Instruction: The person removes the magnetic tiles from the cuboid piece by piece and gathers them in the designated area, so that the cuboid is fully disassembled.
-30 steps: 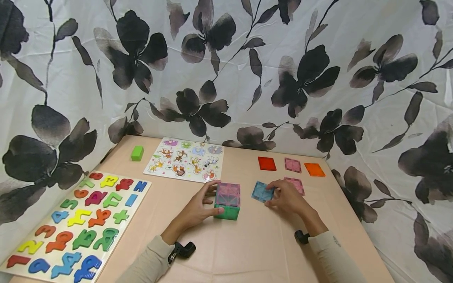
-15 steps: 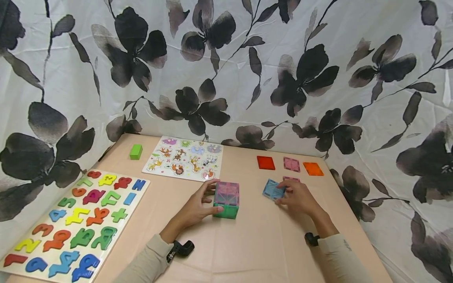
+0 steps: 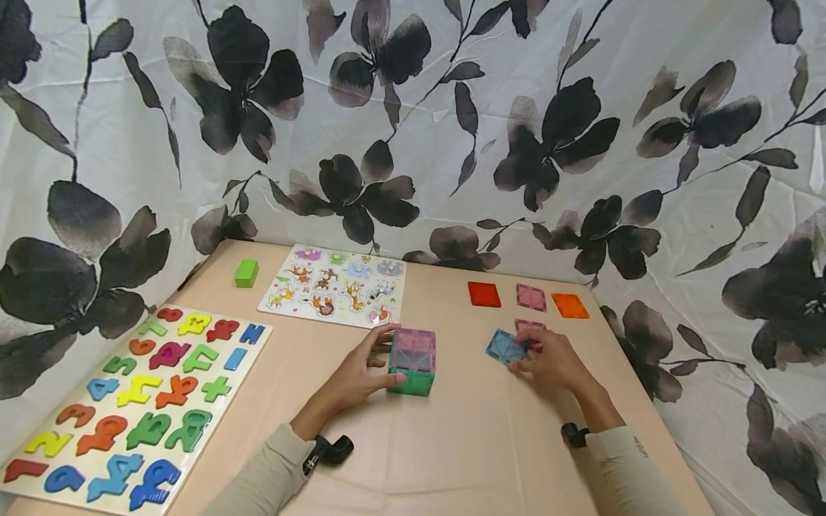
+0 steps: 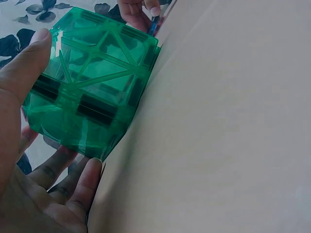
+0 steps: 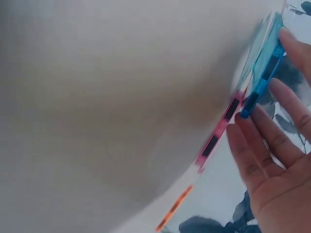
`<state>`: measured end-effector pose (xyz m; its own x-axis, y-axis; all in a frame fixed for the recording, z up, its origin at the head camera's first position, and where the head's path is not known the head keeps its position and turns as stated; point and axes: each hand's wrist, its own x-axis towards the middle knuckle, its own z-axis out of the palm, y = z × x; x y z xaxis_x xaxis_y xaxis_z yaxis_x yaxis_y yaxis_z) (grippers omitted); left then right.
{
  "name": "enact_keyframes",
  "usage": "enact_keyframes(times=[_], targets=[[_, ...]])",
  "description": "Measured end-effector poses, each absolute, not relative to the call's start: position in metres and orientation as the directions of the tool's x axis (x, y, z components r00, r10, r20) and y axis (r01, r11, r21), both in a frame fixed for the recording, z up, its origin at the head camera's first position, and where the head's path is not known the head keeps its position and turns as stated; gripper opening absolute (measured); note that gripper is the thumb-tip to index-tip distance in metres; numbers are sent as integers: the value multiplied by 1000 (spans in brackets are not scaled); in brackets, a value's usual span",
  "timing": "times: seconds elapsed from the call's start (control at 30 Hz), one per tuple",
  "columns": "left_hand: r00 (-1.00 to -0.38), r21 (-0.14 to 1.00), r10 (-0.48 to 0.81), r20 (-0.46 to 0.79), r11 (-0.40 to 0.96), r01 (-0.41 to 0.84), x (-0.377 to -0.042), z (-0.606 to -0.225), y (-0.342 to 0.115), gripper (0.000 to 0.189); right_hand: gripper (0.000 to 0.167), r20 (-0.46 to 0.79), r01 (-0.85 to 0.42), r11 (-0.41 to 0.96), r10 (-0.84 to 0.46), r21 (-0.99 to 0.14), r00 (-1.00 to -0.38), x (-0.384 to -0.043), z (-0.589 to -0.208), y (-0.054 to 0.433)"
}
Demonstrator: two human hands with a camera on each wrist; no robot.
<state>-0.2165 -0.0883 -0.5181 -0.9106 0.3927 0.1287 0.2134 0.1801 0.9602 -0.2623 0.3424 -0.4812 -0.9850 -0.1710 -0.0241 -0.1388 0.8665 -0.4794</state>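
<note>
A box built of magnetic tiles stands in the middle of the table, with a pink see-through top tile (image 3: 414, 349) and a green side tile (image 3: 414, 383). My left hand (image 3: 353, 374) holds it from the left, thumb on the green front and fingers round the far side. In the left wrist view the green tiles (image 4: 97, 63) fill the space between thumb and fingers. To the right, my right hand (image 3: 556, 360) pinches a blue square magnetic tile (image 3: 503, 345) by its right edge. A pink tile (image 3: 529, 326) lies just behind that hand, partly hidden.
Flat at the back right lie a red tile (image 3: 484, 294), another pink tile (image 3: 531, 297) and an orange tile (image 3: 571, 305). An animal picture board (image 3: 335, 285), a green block (image 3: 247, 273) and a number puzzle board (image 3: 248, 365) occupy the left side. Floral cloth hangs behind.
My right hand has carried the blue tile rightward, away from the box and over toward the nearer pink tile. The left hand keeps its hold on the box.
</note>
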Motion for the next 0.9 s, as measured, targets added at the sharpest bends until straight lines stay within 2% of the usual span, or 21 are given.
enact_keyframes(times=[0.33, 0.6, 0.9], targets=[[-911, 958, 391, 132, 184, 218, -217, -519, -88, 90, 53, -39, -56, 857, -89, -512, -995, -264, -476, 378], [-911, 956, 389, 135, 192, 223, -217, -518, -89, 90, 53, 21, -49, 879, -45, -474, -999, -259, -472, 406], [-910, 956, 394, 132, 190, 221, -216, -517, -89, 89, 54, 20, -16, 897, -8, -442, -1000, -255, -466, 440]])
